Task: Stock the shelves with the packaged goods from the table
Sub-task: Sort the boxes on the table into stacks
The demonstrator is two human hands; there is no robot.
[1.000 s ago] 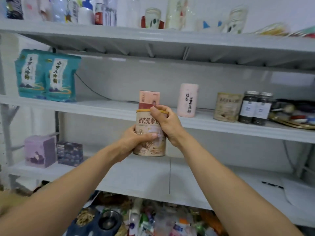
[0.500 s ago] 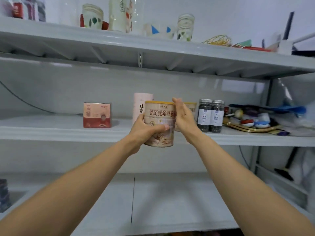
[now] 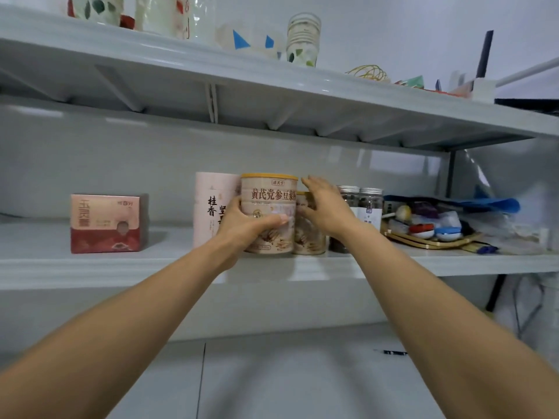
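Observation:
A beige tin with a yellow lid (image 3: 270, 197) stands upright on the middle shelf (image 3: 151, 264), near its front edge. My left hand (image 3: 245, 225) grips the tin's lower left side, thumb across its front. My right hand (image 3: 325, 207) is just off the tin's right side with its fingers spread, holding nothing. A pink cylinder (image 3: 211, 204) stands right behind the tin on the left. A similar smaller tin (image 3: 308, 234) stands to its right, partly hidden by my right hand.
A red box (image 3: 106, 223) sits further left on the same shelf. Two dark jars (image 3: 360, 198) and a tray of small items (image 3: 429, 234) lie to the right. Cups and bottles line the top shelf (image 3: 272, 83). A pen (image 3: 391, 352) lies on the lower shelf.
The tin has gone from being held in the air by both hands to standing on the middle shelf. My right hand has let go and opened; the view shifted right.

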